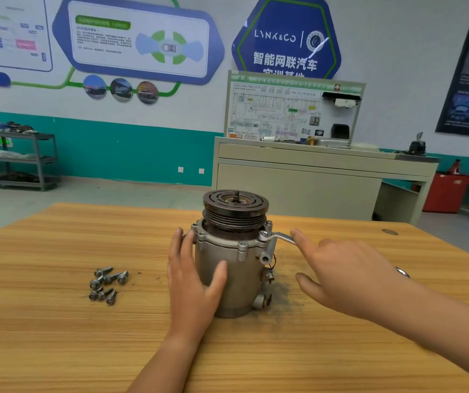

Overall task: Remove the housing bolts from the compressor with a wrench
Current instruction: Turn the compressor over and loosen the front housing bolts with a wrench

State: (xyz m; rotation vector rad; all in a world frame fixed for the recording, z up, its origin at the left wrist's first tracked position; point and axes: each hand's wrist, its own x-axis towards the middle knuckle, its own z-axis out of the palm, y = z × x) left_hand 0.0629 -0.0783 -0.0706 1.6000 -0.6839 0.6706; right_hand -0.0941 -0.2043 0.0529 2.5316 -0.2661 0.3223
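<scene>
Left hand (196, 285): lower centre, fingers straight, palm flat against the compressor (236, 270).
Right hand (349, 276): centre right, fingers spread, index tip against the wrench (278, 237) handle.
Compressor: upright, mid-frame on bench (57, 336).
Done: loose bolts (108, 283) clustered centre left.
Left: several flange bolts (242, 246) seated; likely past halfway.

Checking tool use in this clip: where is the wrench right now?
In the head view, the wrench sits at the upper right flange of the compressor, its handle running right beneath the right hand.
</scene>
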